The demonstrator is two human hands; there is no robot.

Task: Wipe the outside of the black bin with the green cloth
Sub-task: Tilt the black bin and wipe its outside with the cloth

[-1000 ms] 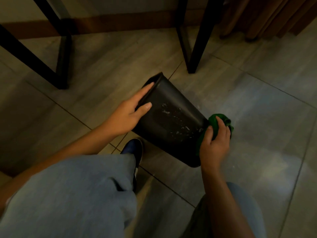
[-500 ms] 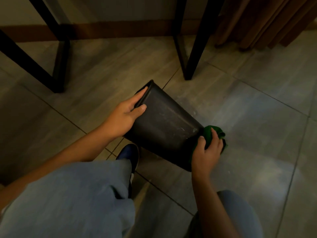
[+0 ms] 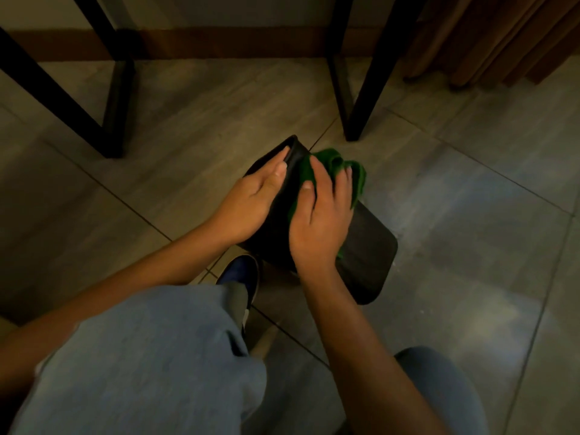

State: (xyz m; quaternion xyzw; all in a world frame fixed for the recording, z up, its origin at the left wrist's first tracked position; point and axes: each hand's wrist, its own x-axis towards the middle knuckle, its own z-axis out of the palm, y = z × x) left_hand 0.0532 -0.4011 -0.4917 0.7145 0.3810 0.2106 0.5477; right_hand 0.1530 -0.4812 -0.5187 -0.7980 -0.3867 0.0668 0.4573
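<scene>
Black bin [image 3: 367,255] tipped on its side over the floor [image 3: 470,215], rim end away from the body and up at the left, closed base end nearer and to the right. Inside of the bin hidden from this angle, so contents impossible to tell. No label, brand or writing readable on it.

Left hand [image 3: 251,202] curled over the rim end, fingers wrapped round the edge in a firm grip. Right hand [image 3: 320,221] spread flat on the upper side wall, pressing the green cloth [image 3: 332,171] against the bin just beside the left hand; fingers mostly straight, cloth bunched under and beyond the fingertips, a little green showing below the palm too.

Grey tiled floor with dark grout lines. Black metal legs [image 3: 361,98] behind the bin, a brown skirting board [image 3: 219,45] along the wall, brown curtain [image 3: 489,36] at the upper right. Light blue trouser legs [image 3: 141,356] in the foreground, a dark blue shoe [image 3: 241,271] touching or just under the bin's near edge.
</scene>
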